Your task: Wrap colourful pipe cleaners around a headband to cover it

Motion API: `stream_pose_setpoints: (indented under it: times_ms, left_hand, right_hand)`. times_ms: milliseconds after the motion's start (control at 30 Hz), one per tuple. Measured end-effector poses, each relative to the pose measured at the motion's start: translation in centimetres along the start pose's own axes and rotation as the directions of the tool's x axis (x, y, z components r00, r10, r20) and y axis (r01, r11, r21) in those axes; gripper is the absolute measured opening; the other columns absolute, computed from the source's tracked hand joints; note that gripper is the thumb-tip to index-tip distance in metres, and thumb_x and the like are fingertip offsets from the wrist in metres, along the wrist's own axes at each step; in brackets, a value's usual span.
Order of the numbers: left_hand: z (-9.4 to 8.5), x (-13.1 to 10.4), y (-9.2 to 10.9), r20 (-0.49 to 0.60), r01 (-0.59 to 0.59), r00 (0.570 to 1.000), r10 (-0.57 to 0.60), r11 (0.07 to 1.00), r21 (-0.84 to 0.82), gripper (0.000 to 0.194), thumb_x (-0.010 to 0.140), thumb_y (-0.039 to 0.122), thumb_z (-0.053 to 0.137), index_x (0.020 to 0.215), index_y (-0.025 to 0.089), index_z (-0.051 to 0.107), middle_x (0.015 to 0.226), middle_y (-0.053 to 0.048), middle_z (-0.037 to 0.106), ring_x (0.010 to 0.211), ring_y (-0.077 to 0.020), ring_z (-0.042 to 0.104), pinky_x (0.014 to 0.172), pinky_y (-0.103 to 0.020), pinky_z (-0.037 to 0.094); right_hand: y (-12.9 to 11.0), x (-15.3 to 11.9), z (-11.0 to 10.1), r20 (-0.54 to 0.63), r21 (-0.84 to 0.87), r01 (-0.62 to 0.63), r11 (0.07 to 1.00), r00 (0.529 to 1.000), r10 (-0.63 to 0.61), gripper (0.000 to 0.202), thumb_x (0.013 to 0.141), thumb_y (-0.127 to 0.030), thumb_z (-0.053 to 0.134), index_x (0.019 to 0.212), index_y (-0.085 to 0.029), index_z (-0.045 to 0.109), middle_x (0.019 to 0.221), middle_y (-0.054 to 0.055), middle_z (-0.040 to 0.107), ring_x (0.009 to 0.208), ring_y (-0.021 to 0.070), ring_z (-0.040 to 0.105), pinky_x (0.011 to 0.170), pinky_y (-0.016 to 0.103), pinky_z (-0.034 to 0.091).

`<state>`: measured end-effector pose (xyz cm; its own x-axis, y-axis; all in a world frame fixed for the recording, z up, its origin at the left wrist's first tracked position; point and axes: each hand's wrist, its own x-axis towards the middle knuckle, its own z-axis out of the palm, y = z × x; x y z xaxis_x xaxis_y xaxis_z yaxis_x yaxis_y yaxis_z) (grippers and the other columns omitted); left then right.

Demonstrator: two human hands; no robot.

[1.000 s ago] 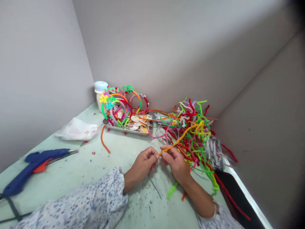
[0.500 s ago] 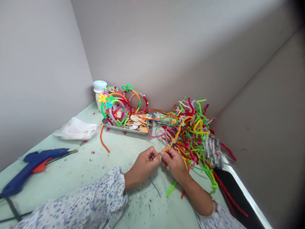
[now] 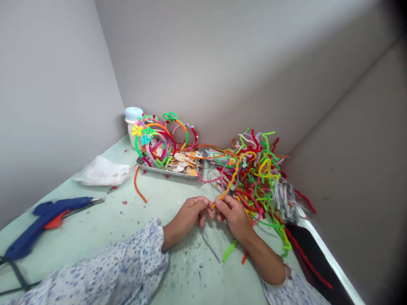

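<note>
An orange pipe cleaner [image 3: 235, 175] rises in a wavy line from my right hand [image 3: 234, 215], which pinches its lower end between thumb and fingers. Close by on the left, my left hand [image 3: 190, 215] has loosened fingers, slightly apart, with the fingertips at the pipe cleaner's tip. Whether they touch it I cannot tell. A thin grey strip [image 3: 211, 246] shows below my hands; its upper end is hidden near the left fingers. Just right of my right hand, a tangled heap of coloured pipe cleaners [image 3: 259, 186] spreads over the table.
A blue glue gun [image 3: 52, 214] lies at the left. Behind it is a white plastic bag [image 3: 103, 171]. A metal tray [image 3: 168, 173] holds pale discs and decorated headbands [image 3: 159, 142], beside a lidded white container [image 3: 133, 123]. Walls enclose the table's back and right.
My left fingers have loosened from their pinch and spread a little. My right hand still grips the orange pipe cleaner. More of the grey strip shows below.
</note>
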<state>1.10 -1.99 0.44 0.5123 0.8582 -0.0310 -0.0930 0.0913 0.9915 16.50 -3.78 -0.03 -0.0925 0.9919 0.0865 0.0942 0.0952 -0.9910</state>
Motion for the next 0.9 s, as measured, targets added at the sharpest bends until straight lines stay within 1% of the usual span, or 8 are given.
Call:
stream_pose_setpoints:
  times_ms: [200, 333, 467, 533, 600, 700, 800, 900]
  left_hand:
    - [-0.3, 0.3, -0.3, 0.022, 0.07, 0.997, -0.068, 0.996, -0.062, 0.023, 0.079, 0.035, 0.046, 0.07, 0.014, 0.052, 0.061, 0.001, 0.056, 0.038, -0.0041, 0.039, 0.039, -0.019, 0.022]
    - [-0.3, 0.3, -0.5, 0.023, 0.068, 0.997, -0.067, 0.997, -0.034, 0.023, 0.08, 0.036, 0.046, 0.071, 0.014, 0.05, 0.062, 0.001, 0.054, 0.039, -0.0042, 0.04, 0.04, -0.018, 0.024]
    - [-0.2, 0.1, -0.5, 0.025, 0.049, 0.998, -0.05, 0.999, 0.021, 0.024, 0.081, 0.038, 0.045, 0.073, 0.015, 0.049, 0.062, 0.002, 0.051, 0.042, -0.0052, 0.04, 0.041, -0.018, 0.026]
    - [-0.1, -0.1, -0.4, -0.007, 0.008, 1.0, -0.007, 0.995, 0.095, 0.025, 0.082, 0.038, 0.043, 0.072, 0.016, 0.048, 0.06, 0.003, 0.049, 0.045, -0.0063, 0.039, 0.044, -0.018, 0.029]
    - [0.1, -0.4, -0.2, -0.037, -0.063, 0.997, 0.073, 0.974, 0.216, 0.025, 0.083, 0.036, 0.041, 0.07, 0.016, 0.047, 0.058, 0.004, 0.045, 0.049, -0.0078, 0.038, 0.049, -0.019, 0.031]
    - [0.4, -0.8, 0.2, -0.039, -0.17, 0.977, 0.208, 0.884, 0.435, 0.02, 0.083, 0.029, 0.04, 0.069, 0.017, 0.048, 0.061, 0.003, 0.045, 0.058, -0.0098, 0.04, 0.056, -0.021, 0.031]
    - [0.5, -0.9, 0.2, -0.042, -0.181, 0.967, 0.252, 0.793, 0.581, 0.018, 0.082, 0.025, 0.04, 0.068, 0.018, 0.048, 0.061, 0.003, 0.046, 0.058, -0.0109, 0.04, 0.055, -0.022, 0.029]
    - [0.6, -1.0, -0.1, -0.065, -0.163, 0.964, 0.257, 0.769, 0.619, 0.018, 0.083, 0.024, 0.039, 0.069, 0.018, 0.049, 0.061, 0.002, 0.048, 0.057, -0.0112, 0.04, 0.054, -0.022, 0.028]
  right_hand:
    - [0.1, 0.1, 0.1, -0.011, -0.002, -0.008, 1.0, 1.0, 0.008, 0.026, 0.081, -0.042, 0.053, 0.075, -0.017, 0.055, 0.054, -0.003, 0.052, 0.047, 0.0098, 0.044, 0.049, 0.022, 0.036]
    - [0.2, 0.2, 0.2, -0.007, -0.017, -0.009, 1.0, 1.0, 0.009, 0.026, 0.081, -0.041, 0.052, 0.075, -0.017, 0.055, 0.053, -0.003, 0.052, 0.047, 0.0101, 0.044, 0.05, 0.023, 0.037]
    - [0.3, 0.2, 0.2, -0.036, -0.043, -0.018, 0.999, 0.999, 0.017, 0.025, 0.081, -0.04, 0.053, 0.072, -0.017, 0.055, 0.05, -0.004, 0.05, 0.046, 0.0096, 0.043, 0.049, 0.022, 0.036]
    - [0.3, 0.2, 0.2, -0.049, -0.046, -0.037, 0.998, 0.998, 0.035, 0.025, 0.08, -0.041, 0.054, 0.07, -0.018, 0.054, 0.049, -0.005, 0.049, 0.045, 0.0095, 0.043, 0.048, 0.022, 0.036]
    - [0.3, 0.1, 0.2, -0.06, -0.037, -0.059, 0.998, 0.997, 0.057, 0.026, 0.079, -0.042, 0.054, 0.068, -0.018, 0.053, 0.048, -0.005, 0.048, 0.044, 0.0093, 0.043, 0.047, 0.022, 0.035]
    - [0.3, 0.1, 0.3, -0.069, -0.012, -0.071, 0.997, 0.995, 0.07, 0.03, 0.079, -0.043, 0.054, 0.063, -0.018, 0.051, 0.046, -0.006, 0.047, 0.043, 0.0089, 0.043, 0.047, 0.021, 0.034]
    - [0.4, 0.1, 0.3, -0.052, 0.006, -0.067, 0.998, 0.996, 0.067, 0.031, 0.08, -0.042, 0.054, 0.061, -0.018, 0.049, 0.047, -0.005, 0.048, 0.044, 0.0088, 0.043, 0.047, 0.021, 0.035]
    - [0.4, 0.2, 0.4, -0.033, -0.001, -0.055, 0.998, 0.998, 0.055, 0.03, 0.081, -0.042, 0.053, 0.062, -0.018, 0.05, 0.049, -0.005, 0.05, 0.046, 0.0097, 0.045, 0.049, 0.022, 0.036]
